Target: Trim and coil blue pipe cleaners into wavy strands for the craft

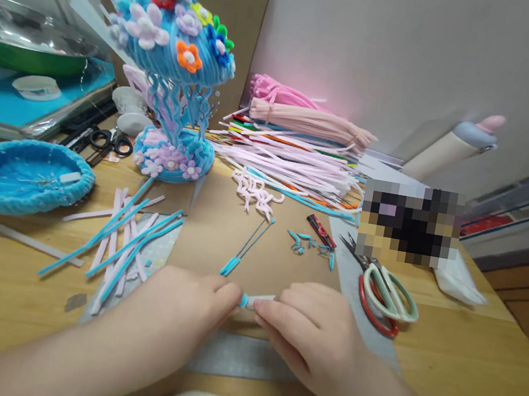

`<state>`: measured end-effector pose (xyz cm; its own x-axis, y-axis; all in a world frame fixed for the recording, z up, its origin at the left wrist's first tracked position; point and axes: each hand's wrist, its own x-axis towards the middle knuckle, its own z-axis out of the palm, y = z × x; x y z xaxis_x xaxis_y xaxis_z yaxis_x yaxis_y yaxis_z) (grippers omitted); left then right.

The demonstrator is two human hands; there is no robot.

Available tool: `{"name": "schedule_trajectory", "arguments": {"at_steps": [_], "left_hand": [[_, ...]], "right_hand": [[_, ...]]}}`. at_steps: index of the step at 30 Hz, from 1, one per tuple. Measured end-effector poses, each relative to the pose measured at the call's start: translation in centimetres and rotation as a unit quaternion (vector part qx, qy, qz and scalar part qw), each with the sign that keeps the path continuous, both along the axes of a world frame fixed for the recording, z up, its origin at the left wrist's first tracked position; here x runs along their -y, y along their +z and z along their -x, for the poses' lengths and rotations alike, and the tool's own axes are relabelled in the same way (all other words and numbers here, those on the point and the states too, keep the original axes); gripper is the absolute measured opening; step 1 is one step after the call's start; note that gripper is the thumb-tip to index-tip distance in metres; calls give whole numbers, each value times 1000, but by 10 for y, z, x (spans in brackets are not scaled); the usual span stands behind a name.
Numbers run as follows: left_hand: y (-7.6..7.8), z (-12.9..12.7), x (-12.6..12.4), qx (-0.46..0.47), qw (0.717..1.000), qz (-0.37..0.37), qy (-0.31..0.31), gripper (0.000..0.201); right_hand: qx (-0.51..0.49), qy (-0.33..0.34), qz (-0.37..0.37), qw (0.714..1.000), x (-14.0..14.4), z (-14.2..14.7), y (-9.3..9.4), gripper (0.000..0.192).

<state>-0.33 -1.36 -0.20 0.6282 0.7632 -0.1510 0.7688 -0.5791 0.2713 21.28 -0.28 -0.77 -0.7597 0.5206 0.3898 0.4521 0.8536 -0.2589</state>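
Low over a brown board (pixel 208 229), my left hand (pixel 204 299) and my right hand (pixel 310 331) face each other with fingertips closed. Between them shows a short white strip (pixel 265 299) with a light blue fuzzy bit of pipe cleaner (pixel 244 301) at its left end. My right fingers pinch the strip; my left thumb and forefinger close on the blue bit. Behind the hands lies a bent wire with blue pipe cleaner (pixel 231 265) at its end. Curled pink pipe cleaners (pixel 253 191) and small blue twisted pieces (pixel 298 241) lie farther back.
Scissors (pixel 385 292) lie right, near a red clip (pixel 320 231). Left are loose pink and blue pipe cleaners (pixel 134 247) and a blue fuzzy bowl shape (pixel 27 175). A flowered blue pipe-cleaner ornament (pixel 179 42) stands behind, beside pipe-cleaner bundles (pixel 307 124).
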Motion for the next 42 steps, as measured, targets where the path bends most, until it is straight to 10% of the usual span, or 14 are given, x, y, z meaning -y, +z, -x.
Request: {"name": "schedule_trajectory", "arguments": {"at_steps": [20,27,30,36,42], "left_hand": [[12,0,4,129,975,157,-91,23],[14,1,-1,305,918,245,67,31],[5,-4,0,316,918,203,125,28],[-6,-12,5,157,976,55,138,26],[-5,-12,5,214,956,113,168,29]], "right_hand": [[-117,79,321,936,-21,-5,-3,18],[-193,-46,379,904,-12,-1,-11,22],[-233,-130,453,851,-4,13,-14,17],[-293,-202,667,655,4,29,-15,31],[-365,-148,653,646,8,29,-17,32]]}}
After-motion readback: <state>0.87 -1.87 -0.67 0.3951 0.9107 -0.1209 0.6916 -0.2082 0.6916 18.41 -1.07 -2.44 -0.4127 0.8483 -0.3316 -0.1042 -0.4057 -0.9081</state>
